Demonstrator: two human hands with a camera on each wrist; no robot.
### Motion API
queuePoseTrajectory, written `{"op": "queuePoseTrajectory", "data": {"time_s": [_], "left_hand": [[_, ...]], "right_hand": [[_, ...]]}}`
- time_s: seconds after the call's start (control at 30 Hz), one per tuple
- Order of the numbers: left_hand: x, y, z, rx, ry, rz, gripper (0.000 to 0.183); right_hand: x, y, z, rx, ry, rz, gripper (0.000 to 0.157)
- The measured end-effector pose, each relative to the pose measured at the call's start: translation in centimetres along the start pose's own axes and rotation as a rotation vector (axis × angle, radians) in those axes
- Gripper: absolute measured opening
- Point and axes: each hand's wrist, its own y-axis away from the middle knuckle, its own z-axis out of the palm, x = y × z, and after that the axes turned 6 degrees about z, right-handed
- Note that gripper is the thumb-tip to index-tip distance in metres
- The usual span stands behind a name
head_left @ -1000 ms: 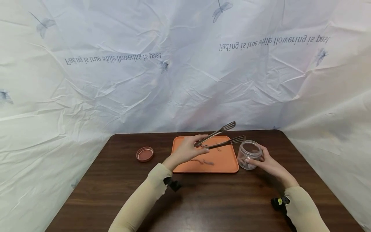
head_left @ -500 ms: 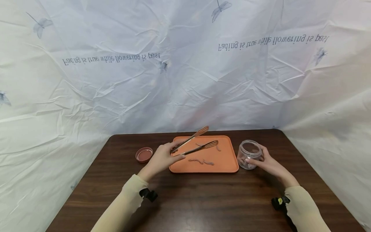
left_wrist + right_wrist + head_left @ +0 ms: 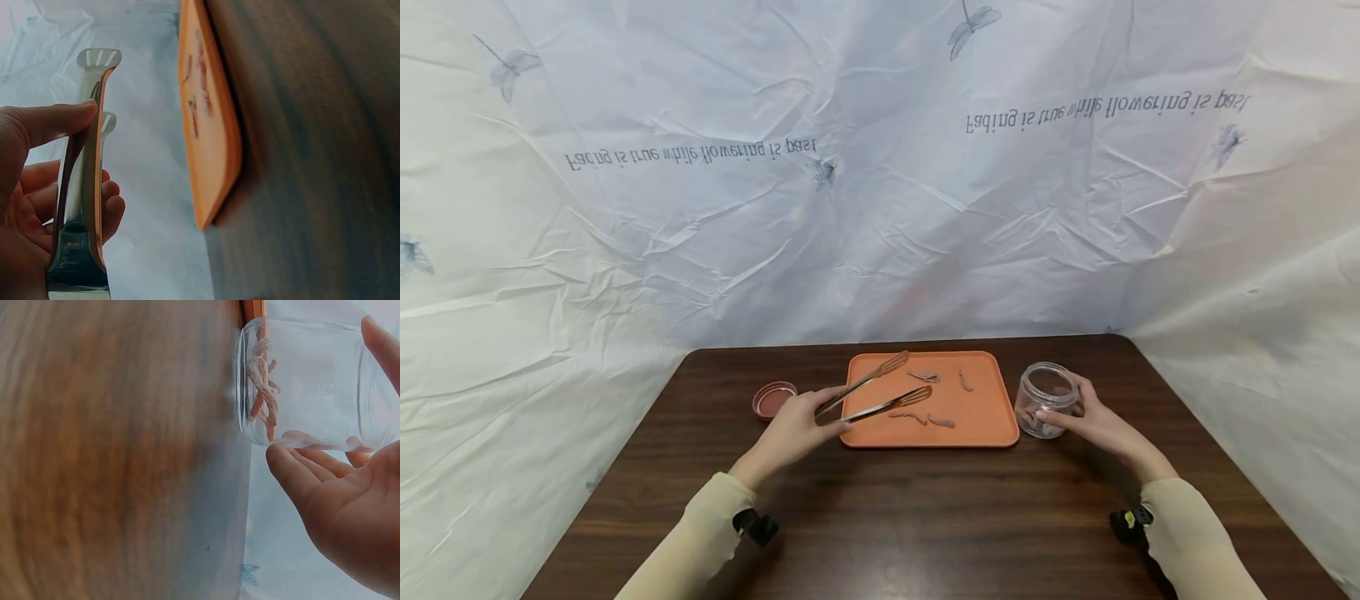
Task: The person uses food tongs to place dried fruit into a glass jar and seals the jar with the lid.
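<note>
My left hand [image 3: 793, 429] grips a pair of metal tongs [image 3: 81, 187] with slotted ends. The two tong arms are spread, with nothing between their tips, above the left part of an orange tray [image 3: 977, 429]. Several thin brownish strips [image 3: 940, 421] lie on that tray; what they are made of I cannot tell. On the right, my right hand [image 3: 1097, 417] holds a clear, lidless jar [image 3: 1047, 392] around its side, thumb on the near face. The jar stands upright, and similar twisted strips [image 3: 264, 387] lie at its bottom.
A reddish round lid [image 3: 772, 398] lies on the dark wooden table [image 3: 910, 517], left of the tray and partly behind my left hand. White printed sheeting [image 3: 880, 233] hangs behind the table and along both sides.
My left hand with the tongs has moved left and toward me, from near the jar to the tray's left side. My right hand and the jar have stayed put.
</note>
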Motion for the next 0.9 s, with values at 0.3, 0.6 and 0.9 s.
{"op": "queuePoseTrajectory", "data": {"time_s": [0.3,0.6,0.9], "left_hand": [[-1.0,0.5,1.1,-0.048,0.024,-0.034,0.058],[-1.6,0.6,2.1,-0.095,-0.011,-0.057,0.056],[-1.8,0.9,2.8,-0.118,-0.067,-0.040,0.055]], "right_hand": [[-0.2,0.3,0.0,-0.002,0.023,0.017,0.110],[-0.3,0.6,-0.1,-0.014,0.023,0.028,0.111],[-0.4,0.7,-0.2,-0.014,0.061,0.044,0.113]]}}
